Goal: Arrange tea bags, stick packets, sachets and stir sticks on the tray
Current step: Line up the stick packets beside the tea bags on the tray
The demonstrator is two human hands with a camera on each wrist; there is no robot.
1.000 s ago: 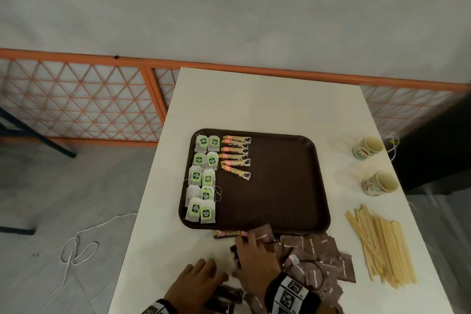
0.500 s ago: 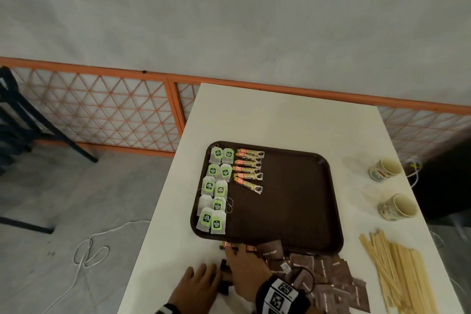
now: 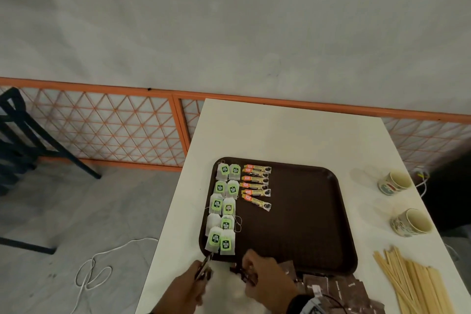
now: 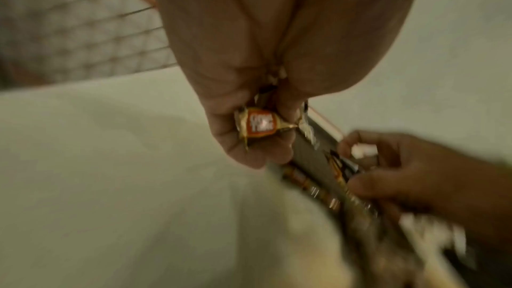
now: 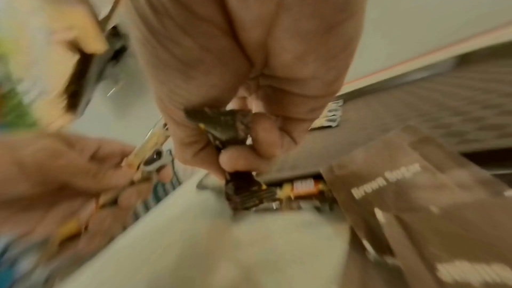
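A dark brown tray point(image 3: 305, 211) on the white table holds two columns of green-labelled tea bags point(image 3: 224, 206) along its left side. Beside them lies a short column of stick packets point(image 3: 256, 186). Just in front of the tray's near-left corner, my left hand point(image 3: 201, 274) grips a bundle of stick packets point(image 4: 257, 125). My right hand point(image 3: 248, 271), close beside it, grips more dark stick packets point(image 5: 230, 130). More stick packets point(image 5: 302, 187) lie under it. Brown sugar sachets point(image 3: 344, 290) are heaped at the near right. Wooden stir sticks point(image 3: 413, 283) lie right of them.
Two patterned cups point(image 3: 395, 182) point(image 3: 413, 222) lie on the table right of the tray. An orange lattice fence point(image 3: 102, 125) runs behind the table. On the floor to the left are a white cord point(image 3: 94, 270) and dark chair legs point(image 3: 30, 140).
Both hands have come up off the table with stick packets in them; the left hand, flat before, now curls round a bundle. The head view has swung left and up.
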